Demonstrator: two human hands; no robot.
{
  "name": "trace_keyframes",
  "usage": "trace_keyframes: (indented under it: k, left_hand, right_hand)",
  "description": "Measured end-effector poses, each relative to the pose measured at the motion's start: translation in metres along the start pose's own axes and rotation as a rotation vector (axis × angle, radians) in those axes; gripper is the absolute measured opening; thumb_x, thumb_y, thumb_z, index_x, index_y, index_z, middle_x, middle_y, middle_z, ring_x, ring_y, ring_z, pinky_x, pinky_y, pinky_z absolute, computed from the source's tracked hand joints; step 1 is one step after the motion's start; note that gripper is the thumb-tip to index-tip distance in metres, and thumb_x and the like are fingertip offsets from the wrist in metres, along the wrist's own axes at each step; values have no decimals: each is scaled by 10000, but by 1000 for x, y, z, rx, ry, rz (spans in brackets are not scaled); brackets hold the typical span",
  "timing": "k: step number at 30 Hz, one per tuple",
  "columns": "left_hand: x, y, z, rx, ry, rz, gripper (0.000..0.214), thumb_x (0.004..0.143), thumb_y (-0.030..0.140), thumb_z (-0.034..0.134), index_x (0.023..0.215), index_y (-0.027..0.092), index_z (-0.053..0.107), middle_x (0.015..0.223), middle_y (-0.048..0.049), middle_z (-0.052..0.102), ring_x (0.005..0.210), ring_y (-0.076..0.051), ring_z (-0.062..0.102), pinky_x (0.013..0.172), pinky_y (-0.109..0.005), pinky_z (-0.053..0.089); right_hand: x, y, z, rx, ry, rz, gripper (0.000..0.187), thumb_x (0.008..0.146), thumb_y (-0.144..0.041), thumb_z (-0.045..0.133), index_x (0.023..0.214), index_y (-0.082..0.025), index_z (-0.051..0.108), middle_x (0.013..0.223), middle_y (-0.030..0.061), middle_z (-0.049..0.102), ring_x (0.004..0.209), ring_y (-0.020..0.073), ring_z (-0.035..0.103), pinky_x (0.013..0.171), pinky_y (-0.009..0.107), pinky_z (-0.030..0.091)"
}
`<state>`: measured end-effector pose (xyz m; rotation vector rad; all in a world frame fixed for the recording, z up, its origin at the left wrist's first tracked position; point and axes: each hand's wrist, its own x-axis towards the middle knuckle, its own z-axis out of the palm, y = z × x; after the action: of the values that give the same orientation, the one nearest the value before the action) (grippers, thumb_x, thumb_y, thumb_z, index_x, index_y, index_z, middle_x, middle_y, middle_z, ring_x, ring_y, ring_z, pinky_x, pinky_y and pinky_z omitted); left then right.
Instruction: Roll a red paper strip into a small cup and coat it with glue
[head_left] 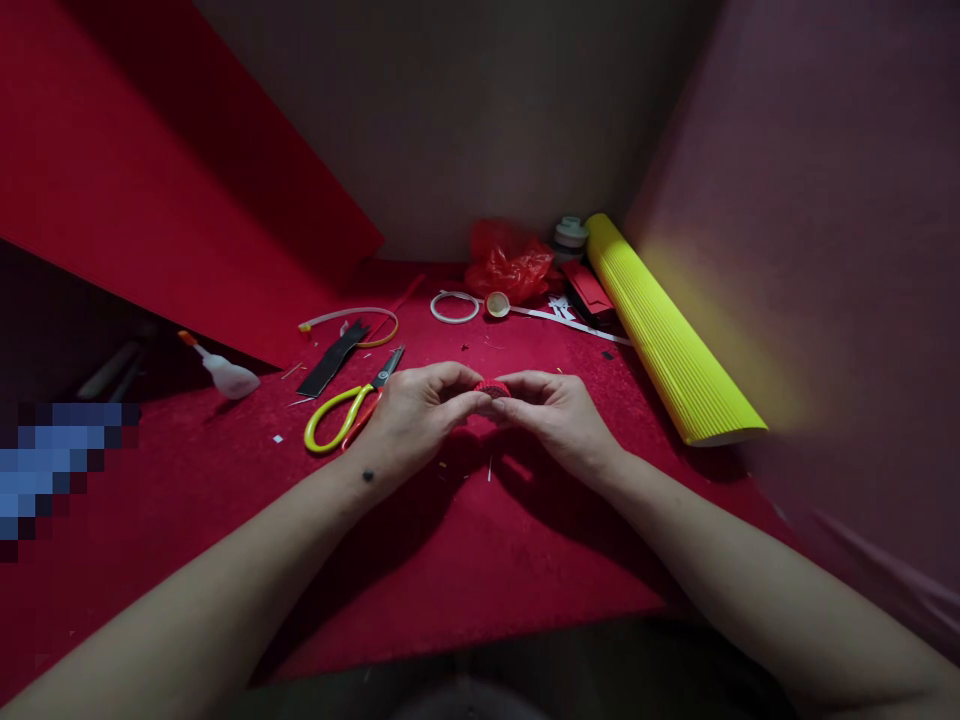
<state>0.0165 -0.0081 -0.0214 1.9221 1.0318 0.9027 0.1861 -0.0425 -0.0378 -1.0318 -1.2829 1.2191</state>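
Note:
Between my two hands, a little above the red-covered table (420,590), is a small round coil of red ribbed paper (493,388). My left hand (424,405) pinches its left side between thumb and fingers. On the opposite side my right hand (551,405) pinches it the same way, the two thumb tips close together. The fingertips hide part of the coil. Just left of my left hand lie scissors (337,415) with yellow and red handles, their blades partly spread and pointing away from me.
Farther left are a black strip (334,358) and a white glue bottle (229,377) with an orange tip. A yellow corrugated roll (667,340) lies at right. At the back sit a red plastic bag (510,265), a white ring (454,307) and a jar (570,235). A large red sheet (187,180) leans at left.

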Motion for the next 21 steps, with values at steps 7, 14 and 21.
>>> trace_keyframes:
  k: [7, 14, 21]
  left_hand:
    - [1, 2, 2, -26, -25, -3, 183, 776, 330, 632, 833, 160, 671, 762, -31, 704, 677, -140, 635, 629, -232, 497]
    - [0, 1, 4, -3, -3, 28, 183, 780, 332, 616, 818, 158, 661, 737, -39, 688, 670, -140, 620, 615, -233, 490]
    - [1, 2, 4, -5, -28, -5, 172, 780, 320, 609, 804, 153, 639, 720, -28, 657, 660, -131, 588, 605, -229, 468]
  right_hand:
    - [1, -1, -1, -86, 19, -44, 157, 716, -274, 737, 857, -206, 750, 826, 18, 738, 746, 147, 661, 738, 284, 501]
    - [1, 0, 0, -143, 52, -116, 134, 735, -247, 710, 861, -208, 737, 831, 24, 734, 762, 160, 666, 749, 310, 513]
    - [2, 2, -1, -184, 43, -118, 108, 759, -256, 686, 835, -187, 722, 781, 27, 719, 709, 147, 646, 699, 289, 496]
